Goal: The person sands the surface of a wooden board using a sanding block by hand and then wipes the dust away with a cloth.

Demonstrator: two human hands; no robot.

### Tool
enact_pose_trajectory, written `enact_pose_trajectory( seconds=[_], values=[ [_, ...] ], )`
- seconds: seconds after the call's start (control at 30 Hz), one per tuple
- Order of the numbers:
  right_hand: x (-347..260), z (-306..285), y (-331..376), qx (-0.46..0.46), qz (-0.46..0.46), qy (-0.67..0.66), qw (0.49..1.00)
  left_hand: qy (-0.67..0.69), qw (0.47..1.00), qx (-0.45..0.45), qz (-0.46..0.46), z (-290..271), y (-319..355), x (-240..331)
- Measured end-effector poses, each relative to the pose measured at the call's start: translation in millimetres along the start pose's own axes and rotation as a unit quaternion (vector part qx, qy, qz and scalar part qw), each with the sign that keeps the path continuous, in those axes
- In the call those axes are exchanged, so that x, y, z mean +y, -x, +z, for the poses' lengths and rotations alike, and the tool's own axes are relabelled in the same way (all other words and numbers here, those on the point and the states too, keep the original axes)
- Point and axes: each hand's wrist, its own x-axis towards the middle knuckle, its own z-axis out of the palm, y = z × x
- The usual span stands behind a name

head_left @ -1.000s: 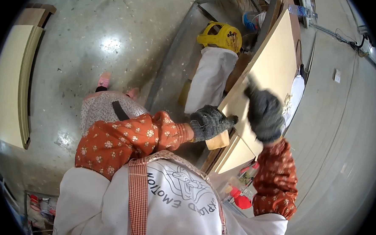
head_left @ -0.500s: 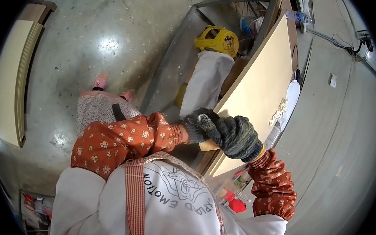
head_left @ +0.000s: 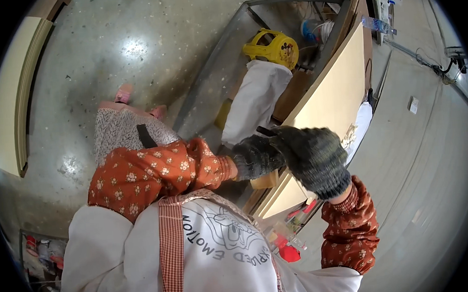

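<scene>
Both hands wear dark knitted gloves and meet at the near edge of a large pale wooden board (head_left: 332,96) that stands tilted on its edge, leaning away toward the upper right. The left hand (head_left: 255,156) is curled, fingers pressed together, over a small light wooden block (head_left: 265,180) that sits against the board's lower edge. The right hand (head_left: 314,160) lies just beside it, touching the left glove, its back turned to the camera (so whether its fingers pinch anything cannot be told). Both forearms carry orange flowered sleeves (head_left: 151,174) over a white apron (head_left: 218,258) with a checked strap.

Behind the board a white cloth bag (head_left: 255,102) hangs below a yellow machine housing (head_left: 274,47), beside a grey metal frame (head_left: 213,57). Red-capped items (head_left: 290,251) lie low, under the board. The floor (head_left: 92,58) is speckled grey concrete, and 2 pale panels (head_left: 12,99) rest on it at far left.
</scene>
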Motion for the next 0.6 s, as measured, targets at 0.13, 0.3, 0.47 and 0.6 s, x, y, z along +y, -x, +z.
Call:
enact_pose_trajectory(
  seconds=[0.13,0.3,0.47,0.6],
  values=[
    [46.0,32.1,0.3,0.092,-0.075,-0.003,0.993,-0.078,0.989,-0.126,-0.007,-10.5,0.5,6.7],
    [74.6,22.0,-8.7,0.053,-0.127,-0.242,0.96,-0.12,0.987,-0.105,0.016,3.6,14.7,-5.0],
    [101.3,14.5,-19.4,0.076,-0.182,-0.057,0.979,-0.119,0.959,-0.229,-0.117,-25.4,-4.0,24.9],
    [104.8,2.8,-26.8,0.052,-0.134,0.067,0.987,-0.119,0.969,-0.204,-0.077,-23.0,-4.5,21.2]
  ],
)
